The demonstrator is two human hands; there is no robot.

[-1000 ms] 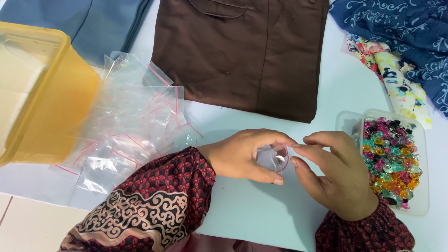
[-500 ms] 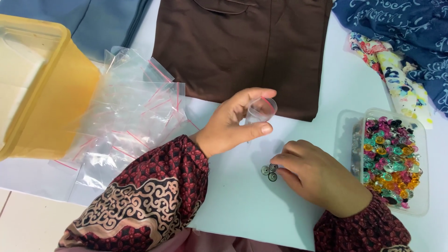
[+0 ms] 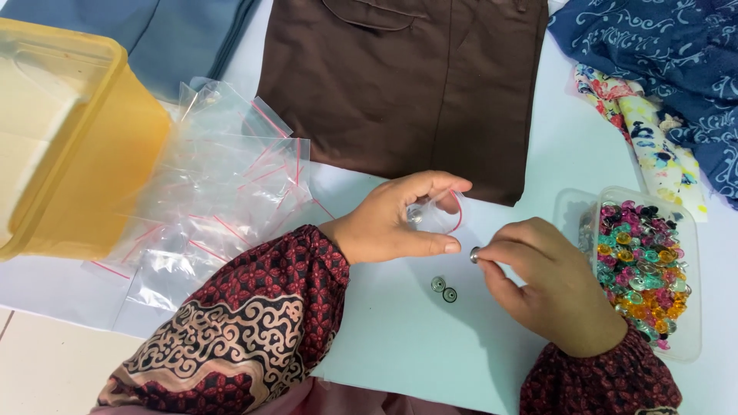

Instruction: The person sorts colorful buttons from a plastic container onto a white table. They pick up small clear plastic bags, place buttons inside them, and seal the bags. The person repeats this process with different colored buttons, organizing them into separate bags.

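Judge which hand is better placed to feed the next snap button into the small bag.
Right. The right hand already pinches a snap button beside the small bag's mouth, which the left hand holds open; two more buttons lie just below it.

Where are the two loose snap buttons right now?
Head view: two snap buttons lie on the white table, below the left hand, left of the right hand.

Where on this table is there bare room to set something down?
Bare table lies below the two loose snaps, between the sleeves. A narrower strip runs between the brown cloth and the floral cloth. Crowded: the bag pile beside the yellow tub, and the bead tray by the right hand.
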